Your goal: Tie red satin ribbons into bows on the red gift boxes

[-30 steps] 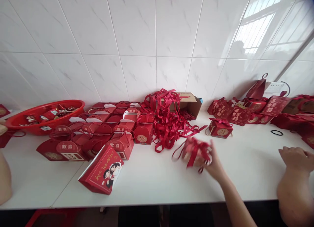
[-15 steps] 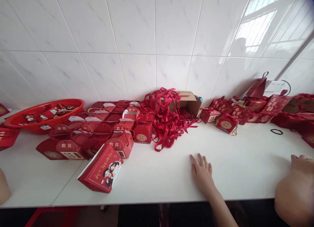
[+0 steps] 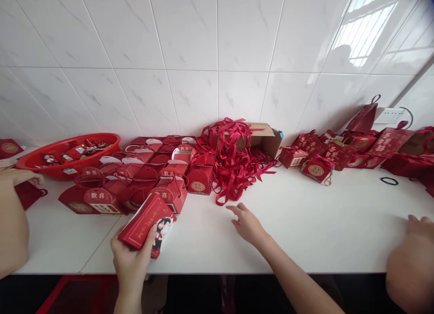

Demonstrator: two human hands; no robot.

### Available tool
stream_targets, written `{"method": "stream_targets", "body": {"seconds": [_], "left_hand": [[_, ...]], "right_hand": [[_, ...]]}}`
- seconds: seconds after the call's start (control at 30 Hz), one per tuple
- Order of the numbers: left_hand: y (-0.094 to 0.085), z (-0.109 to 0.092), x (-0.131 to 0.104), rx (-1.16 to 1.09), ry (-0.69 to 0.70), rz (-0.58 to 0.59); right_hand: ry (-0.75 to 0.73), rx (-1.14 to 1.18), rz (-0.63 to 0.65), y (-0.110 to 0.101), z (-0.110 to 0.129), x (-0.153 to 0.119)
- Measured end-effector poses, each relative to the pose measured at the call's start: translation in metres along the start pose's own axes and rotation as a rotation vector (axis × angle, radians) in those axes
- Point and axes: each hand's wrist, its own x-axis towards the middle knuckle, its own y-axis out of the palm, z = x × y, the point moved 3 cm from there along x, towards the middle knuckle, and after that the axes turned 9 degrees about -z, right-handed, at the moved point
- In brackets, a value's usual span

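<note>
My left hand [image 3: 130,257] grips a red gift box [image 3: 144,223] with a cartoon couple and gold writing on it, thumb across the printed face. The box is tilted, in front of rows of filled-looking red candy boxes [image 3: 135,187]. To the right, my right hand [image 3: 249,223] holds nothing; its index finger stretches toward a tangled heap of red ribbons [image 3: 233,169]. The fingertip is close to the lowest ribbon loop, apparently just short of touching it. The ribbons spill from a cardboard carton [image 3: 269,144].
A red basin [image 3: 40,162] of small wrapped items stands at the back left, near another person's arm [image 3: 13,214]. Further red boxes [image 3: 317,169] and a black ring [image 3: 389,181] lie on the right of the white table [image 3: 322,232]. Another person's hand [image 3: 418,228] rests at far right.
My left hand has come into view and taken hold of the couple-printed box. My right hand has moved left toward the ribbons. Another person's arm has reached in at the left.
</note>
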Motion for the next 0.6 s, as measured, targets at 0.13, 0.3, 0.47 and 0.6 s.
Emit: {"method": "stream_targets", "body": {"seconds": [0.13,0.3,0.47,0.6], "left_hand": [[-0.003,0.012,-0.018,0.033,0.001,0.142],[0.0,0.016,-0.06,-0.005,-0.017,0.346],[0.021,0.006,-0.092,-0.101,-0.045,0.472],[0.041,-0.003,-0.103,-0.184,0.017,0.595]], "right_hand": [[-0.029,0.023,-0.062,0.018,0.015,0.048],[-0.089,0.137,-0.252,-0.003,0.022,0.053],[-0.077,0.292,-0.354,-0.059,0.016,0.018],[-0.079,0.369,-0.302,-0.077,0.004,-0.019]]}}
